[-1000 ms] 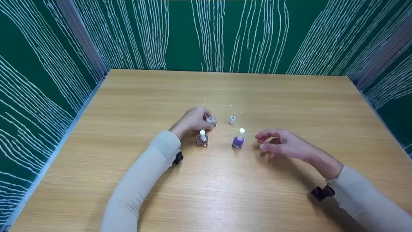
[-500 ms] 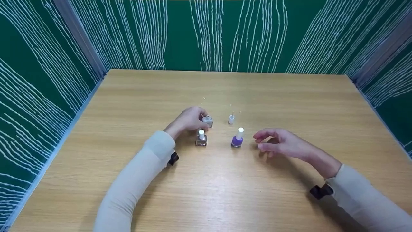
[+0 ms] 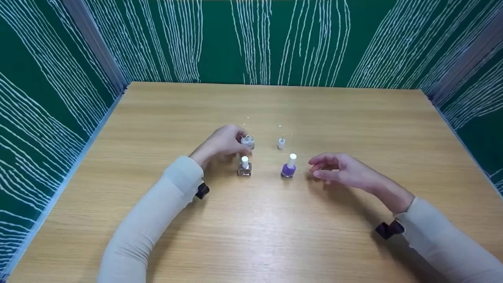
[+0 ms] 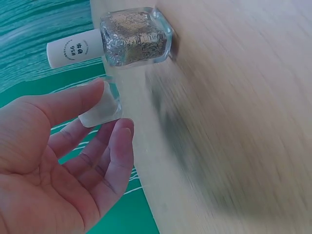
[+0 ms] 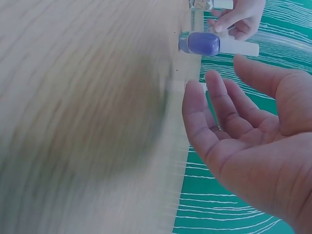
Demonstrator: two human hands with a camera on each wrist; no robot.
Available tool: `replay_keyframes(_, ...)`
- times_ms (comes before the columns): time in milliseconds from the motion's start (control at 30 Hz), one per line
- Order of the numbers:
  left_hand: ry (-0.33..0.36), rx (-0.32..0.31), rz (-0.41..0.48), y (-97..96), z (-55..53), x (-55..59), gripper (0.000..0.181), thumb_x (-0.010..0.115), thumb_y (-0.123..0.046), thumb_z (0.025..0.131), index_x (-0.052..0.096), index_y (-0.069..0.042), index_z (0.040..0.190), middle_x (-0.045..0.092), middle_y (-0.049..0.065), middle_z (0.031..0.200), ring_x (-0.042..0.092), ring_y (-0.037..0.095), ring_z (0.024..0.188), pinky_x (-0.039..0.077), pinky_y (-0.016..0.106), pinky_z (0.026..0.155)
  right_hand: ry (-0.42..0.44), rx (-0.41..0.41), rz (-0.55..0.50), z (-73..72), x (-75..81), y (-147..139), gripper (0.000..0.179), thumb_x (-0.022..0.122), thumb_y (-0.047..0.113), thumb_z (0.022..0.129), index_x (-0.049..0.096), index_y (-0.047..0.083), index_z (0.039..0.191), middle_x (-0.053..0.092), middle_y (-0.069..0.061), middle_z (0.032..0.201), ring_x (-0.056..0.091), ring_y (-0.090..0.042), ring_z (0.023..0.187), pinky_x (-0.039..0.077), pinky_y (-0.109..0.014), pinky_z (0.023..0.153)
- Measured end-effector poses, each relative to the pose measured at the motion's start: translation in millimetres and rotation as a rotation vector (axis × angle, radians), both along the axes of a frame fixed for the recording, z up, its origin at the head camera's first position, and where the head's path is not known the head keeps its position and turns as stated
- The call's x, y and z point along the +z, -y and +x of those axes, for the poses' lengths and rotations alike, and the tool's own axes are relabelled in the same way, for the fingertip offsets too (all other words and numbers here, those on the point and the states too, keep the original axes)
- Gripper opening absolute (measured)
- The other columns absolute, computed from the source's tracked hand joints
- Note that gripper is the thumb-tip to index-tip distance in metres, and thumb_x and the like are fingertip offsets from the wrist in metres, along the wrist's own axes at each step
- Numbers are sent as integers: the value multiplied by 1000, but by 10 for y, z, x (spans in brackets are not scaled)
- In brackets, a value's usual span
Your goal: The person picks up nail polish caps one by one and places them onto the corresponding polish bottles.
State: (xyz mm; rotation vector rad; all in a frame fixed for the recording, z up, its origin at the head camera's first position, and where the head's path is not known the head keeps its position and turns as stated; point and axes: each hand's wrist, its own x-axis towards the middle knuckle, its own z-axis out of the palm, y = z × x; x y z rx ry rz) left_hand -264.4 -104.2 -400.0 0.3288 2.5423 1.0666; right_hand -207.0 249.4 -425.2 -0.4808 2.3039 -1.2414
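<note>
My left hand (image 3: 226, 140) holds a small white nail polish bottle (image 3: 247, 142) between thumb and fingers, its neck without a cap. In the left wrist view, part of this white bottle (image 4: 103, 109) is hidden behind the thumb. Just in front of that hand stands a glitter nail polish bottle (image 3: 244, 169) with a white cap. A purple nail polish bottle (image 3: 288, 169), capped in white, stands upright to its right. My right hand (image 3: 346, 171) hovers beside the purple bottle, fingers loosely bent around nothing. Behind the purple bottle, a white cap (image 3: 281, 144) stands with its brush pointing up.
Several tiny white specks (image 3: 279, 126) lie on the wooden table (image 3: 259, 236) behind the bottles. Green partitions (image 3: 220, 43) with white lines border the table at the back and both sides.
My left hand has shifted a little to the left with the white bottle. The right hand stays in nearly the same place, and the other bottles stand as before.
</note>
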Motion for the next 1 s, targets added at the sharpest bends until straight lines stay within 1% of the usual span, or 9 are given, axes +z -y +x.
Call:
replay_keyframes(133, -26, 1, -4, 9, 25, 11, 32, 83, -18, 87, 71, -10, 115, 67, 3, 106, 62, 23, 95, 52, 34, 83, -5, -48, -12, -23, 10, -16, 49, 69, 24, 98, 55, -1, 138, 64, -19, 121, 62, -35, 107, 58, -36, 84)
replay_keyframes(267, -50, 9, -10, 82, 73, 30, 30, 80, -19, 90, 71, -10, 117, 67, 3, 107, 61, 22, 96, 51, 34, 86, -24, -89, -31, -74, 21, -18, 47, 69, 20, 99, 56, -2, 137, 65, -20, 120, 62, -36, 104, 58, -35, 81)
replay_keyframes(333, -59, 13, -16, 132, 100, 36, 29, 78, -20, 91, 70, -10, 117, 66, 2, 107, 61, 21, 96, 51, 35, 87, -38, -87, -45, -100, 11, -23, 46, 69, 19, 98, 56, -2, 137, 65, -21, 119, 63, -36, 101, 58, -34, 79)
replay_keyframes(400, -74, 5, -26, 179, 119, 30, 28, 77, -21, 92, 70, -10, 116, 66, 2, 107, 61, 21, 96, 51, 36, 87, -58, -75, -56, -119, -12, -27, 45, 69, 17, 98, 56, -3, 136, 65, -21, 117, 64, -36, 97, 58, -33, 76)
replay_keyframes(533, -100, -23, -37, 266, 177, 4, 30, 76, -22, 92, 69, -8, 118, 65, 3, 108, 60, 21, 98, 49, 36, 89, -53, -69, -65, -156, -41, 4, 45, 68, 16, 98, 55, -5, 136, 63, -21, 115, 66, -34, 92, 58, -33, 73)
replay_keyframes(633, -101, -44, -50, 346, 267, -4, 32, 76, -20, 92, 67, -7, 120, 65, 2, 109, 61, 20, 96, 51, 35, 86, -31, -90, -56, -212, -34, 63, 46, 68, 18, 99, 56, -2, 138, 61, -18, 116, 66, -33, 94, 58, -34, 73)
replay_keyframes(767, -112, -80, -95, 454, 444, 18, 31, 76, -19, 92, 68, -8, 119, 66, 2, 109, 62, 20, 91, 53, 34, 79, 2, -111, -57, -309, 5, 125, 46, 67, 19, 99, 54, 1, 140, 59, -18, 121, 64, -35, 97, 58, -35, 75)
replay_keyframes(867, -132, -109, -125, 520, 571, 41, 31, 76, -20, 92, 69, -8, 120, 67, 3, 111, 62, 19, 88, 53, 34, 77, 37, -93, -68, -379, 16, 151, 48, 66, 17, 100, 51, 0, 142, 57, -20, 125, 64, -34, 97, 58, -37, 77)
replay_keyframes(1000, -144, -134, -130, 557, 688, 53, 32, 77, -22, 92, 70, -8, 120, 67, 4, 113, 63, 18, 87, 53, 33, 75, 91, -66, -79, -462, -16, 185, 52, 68, 15, 99, 48, 0, 144, 55, -21, 132, 66, -33, 96, 59, -38, 79)
